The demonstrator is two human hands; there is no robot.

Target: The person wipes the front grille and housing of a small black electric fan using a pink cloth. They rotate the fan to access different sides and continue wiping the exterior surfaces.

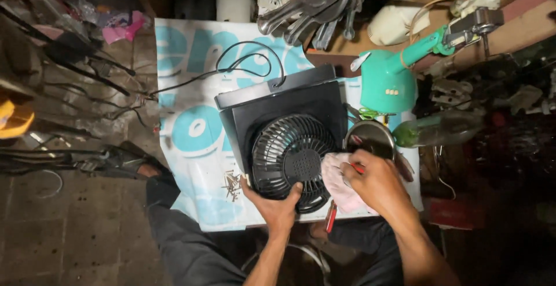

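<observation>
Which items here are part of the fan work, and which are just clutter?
In hand:
- black fan unit, steadied by the left hand
- pink cloth, under the right hand
- pile of screws

Lying about:
- teal fan base
- green bottle
- round metal tin
- grey metal parts

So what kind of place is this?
Probably a small repair workshop: a black plastic box fan held by the left hand, loose metal screws beside it, and a teal plastic fan base lying nearby.

Fan (pixel 289 152) on sheet (pixel 191 118), screws (pixel 232 184) left, cloth (pixel 339 179) right
</observation>
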